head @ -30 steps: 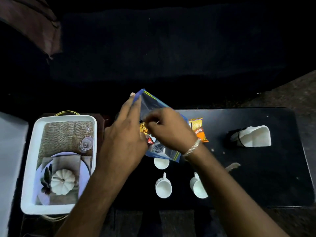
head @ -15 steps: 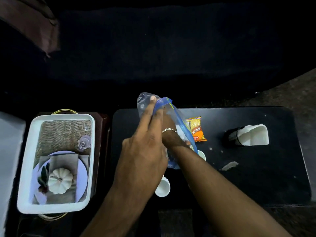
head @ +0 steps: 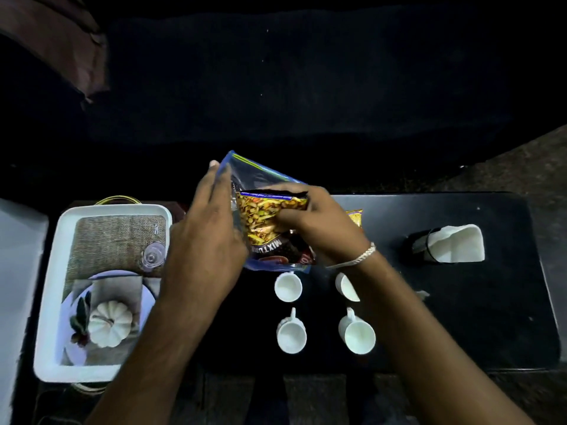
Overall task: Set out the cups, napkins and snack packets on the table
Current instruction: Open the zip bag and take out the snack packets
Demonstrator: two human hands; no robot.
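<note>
Packet (head: 270,222) over black table (head: 475,317) (dim room)

Four white cups (head: 288,286) stand on the table. Two snack packets (head: 270,222) show. One zip bag (head: 264,176), one napkin holder (head: 451,243).

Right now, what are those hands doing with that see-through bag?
A person is pulling a snack packet out of a clear zip bag. The left hand holds the bag open by its edge, and the right hand grips the packet, which is partly out. On the black table, four white cups sit in a square, another orange packet lies behind the right hand, and white napkins stand in a dark holder.
</note>
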